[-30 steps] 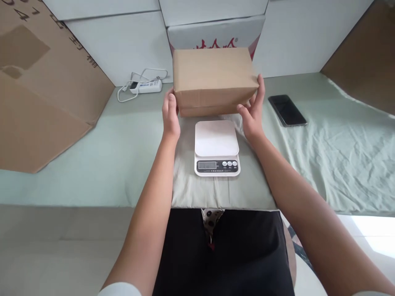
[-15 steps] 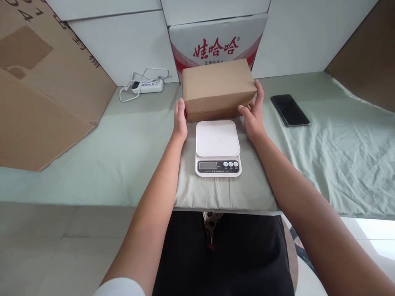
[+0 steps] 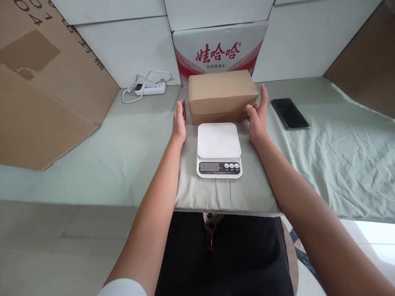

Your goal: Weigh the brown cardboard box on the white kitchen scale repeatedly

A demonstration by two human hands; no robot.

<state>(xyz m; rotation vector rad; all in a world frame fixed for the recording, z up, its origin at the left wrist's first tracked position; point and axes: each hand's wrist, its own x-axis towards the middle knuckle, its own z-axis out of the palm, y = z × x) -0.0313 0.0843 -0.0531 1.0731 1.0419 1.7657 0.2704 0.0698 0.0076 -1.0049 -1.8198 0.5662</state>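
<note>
Brown cardboard box [image 3: 222,96] lying flat on the cloth-covered worktop [image 3: 123,156], directly behind the white scale [image 3: 219,150] and in front of a white carton [image 3: 220,51] with red print that stands against the wall. My left hand [image 3: 179,121] is at the box's left end, fingers straight and held together, palm turned toward the box, with a narrow gap visible between them. My right hand [image 3: 257,115] is at the box's right end, fingers extended upward and loosely parted, thumb close to the lower right corner; whether the thumb touches the cardboard cannot be told. Neither hand grips anything. The scale sits on a folded pad of the same pale green cloth, its platform bare, its display and three buttons facing me. A black phone [image 3: 290,114] lies face up to the right of my right hand, apart from it. A white power strip [image 3: 150,87] with coiled cord rests at the rear left, near the wall. Large flattened cardboard [image 3: 43,90] leans at far left.
</note>
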